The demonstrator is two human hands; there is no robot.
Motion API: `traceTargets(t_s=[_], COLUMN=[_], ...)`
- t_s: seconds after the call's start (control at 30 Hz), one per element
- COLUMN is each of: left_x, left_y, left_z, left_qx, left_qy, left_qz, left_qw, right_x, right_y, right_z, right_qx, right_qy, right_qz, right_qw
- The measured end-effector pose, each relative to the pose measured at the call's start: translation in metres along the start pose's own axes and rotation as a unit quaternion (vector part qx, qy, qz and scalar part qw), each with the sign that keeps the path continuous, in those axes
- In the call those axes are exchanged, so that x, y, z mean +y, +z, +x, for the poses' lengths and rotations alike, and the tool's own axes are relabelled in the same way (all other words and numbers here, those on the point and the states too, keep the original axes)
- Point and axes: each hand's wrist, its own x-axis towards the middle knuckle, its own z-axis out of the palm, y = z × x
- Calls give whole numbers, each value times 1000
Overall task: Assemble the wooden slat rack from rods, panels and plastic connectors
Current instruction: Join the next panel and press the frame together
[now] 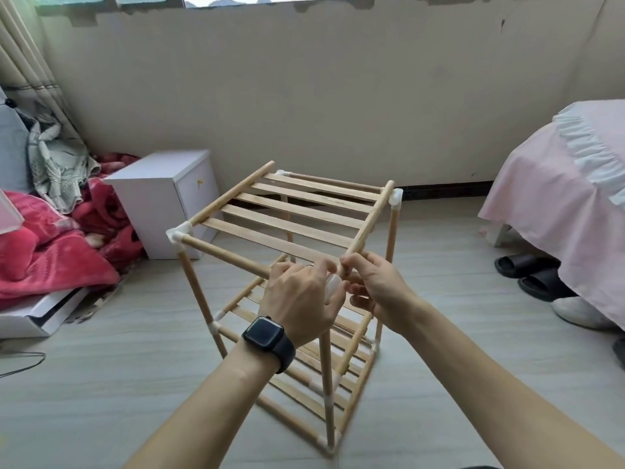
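**Both grips meet at the rack's near top corner**

The rack (199, 292) stands upright on the floor (135, 384), between a white cabinet (159, 211) and a pink-covered bed (558, 198). Its slatted top panel (287, 209) lies across the frame. The right grip (375, 292) pinches the near end of the panel's right rail (372, 218). The left grip (301, 299), with a watch (267, 336) on its wrist, holds a white connector (333, 285) just below that rail end. Whether the rail and connector touch cannot be told.

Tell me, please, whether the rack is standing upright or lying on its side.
Upright: the rack stands on the floor on its vertical rods, with its slat panels lying level.
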Motion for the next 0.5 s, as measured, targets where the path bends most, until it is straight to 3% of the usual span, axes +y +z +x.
traceTargets(t_s=[0.27,0.5], left_x=[-14,-16], left_y=[-5,-7], left_z=[-2,-3], left_qx=[-2,-19], left_qy=[-17,-27], left_qz=[32,43], left_qw=[999,998], right_x=[3,1], right_y=[17,25], right_z=[0,-4], right_qx=[29,39], right_qy=[-33,-9], right_qz=[-4,2], right_qw=[999,999])
